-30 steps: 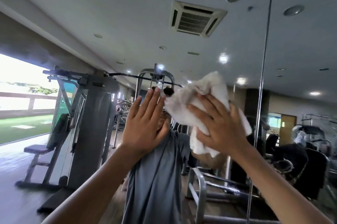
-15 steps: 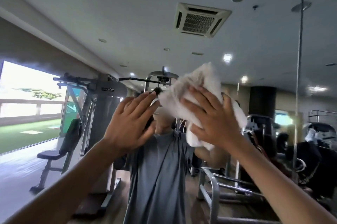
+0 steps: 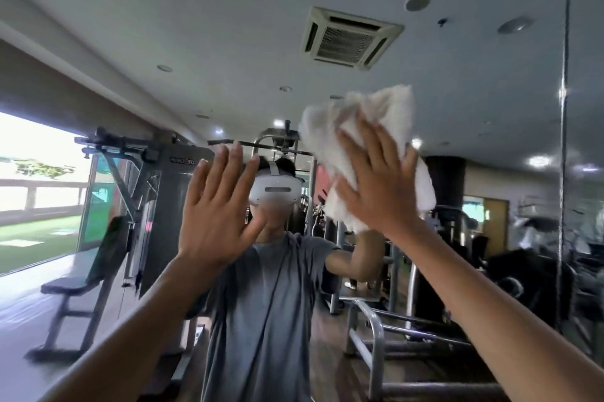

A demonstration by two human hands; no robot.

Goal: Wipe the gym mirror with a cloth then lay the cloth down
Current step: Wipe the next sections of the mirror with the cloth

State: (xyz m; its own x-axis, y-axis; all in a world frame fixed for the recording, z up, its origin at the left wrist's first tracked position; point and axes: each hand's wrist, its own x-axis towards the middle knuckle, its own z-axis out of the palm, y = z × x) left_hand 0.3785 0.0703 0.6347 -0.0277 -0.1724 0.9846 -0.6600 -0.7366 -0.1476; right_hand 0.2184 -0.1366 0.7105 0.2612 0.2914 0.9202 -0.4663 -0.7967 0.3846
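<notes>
- Right hand [image 3: 376, 185] is flat on the white cloth [image 3: 369, 113], fingers spread and pretty much straight. It's pressing the cloth onto the mirror [image 3: 228, 25], not balling it up.
- The cloth sits bunched on the glass around the upper middle, well left of the vertical seam [image 3: 563, 140] near the mirror's right edge. It sticks out above the fingertips and below the heel of the hand.
- Left hand [image 3: 217, 205] is up just beside it with nothing in it, fingers straight and relaxed, palm toward the glass. Can't tell if it's actually touching.
- In the reflection: a person in a grey t-shirt [image 3: 261, 303] with a white headset [image 3: 274, 190], a weight machine [image 3: 163, 205] at left, and a ceiling vent [image 3: 351, 38] up top.
</notes>
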